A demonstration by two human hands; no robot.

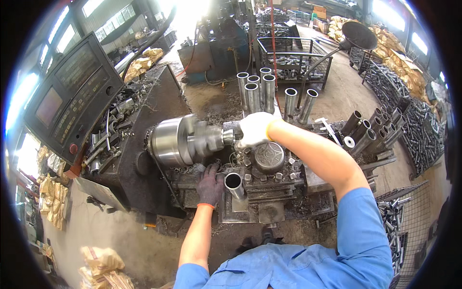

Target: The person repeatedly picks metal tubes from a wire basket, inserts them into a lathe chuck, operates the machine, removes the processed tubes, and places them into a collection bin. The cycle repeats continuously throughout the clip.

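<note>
Lathe work fills the head view. The right hand, in a white glove, reaches forward over the machine and closes on the end of a short tube that sticks out of the chuck; the fingers wrap the part where it meets the jaws, so how tight the hold is cannot be told. The chuck is a big bright steel drum, left of centre, with its axis running left to right.

The left hand, in a dark glove with an orange cuff, rests lower down on the carriage, fingers curled, palm down. It lies just beside a second tube that stands tilted with its open mouth facing up; whether the fingers touch or hold that tube cannot be told. Right of that tube sits a round dark cap on the tool post, under the right forearm.

Behind the machine, upright tubes stand in a cluster, and more tubes lean on a rack to the right. A control panel with a screen and keys hangs at the left. A wire basket of parts stands farther back on the floor. Metal chips lie around the machine bed. The person wears blue sleeves.
</note>
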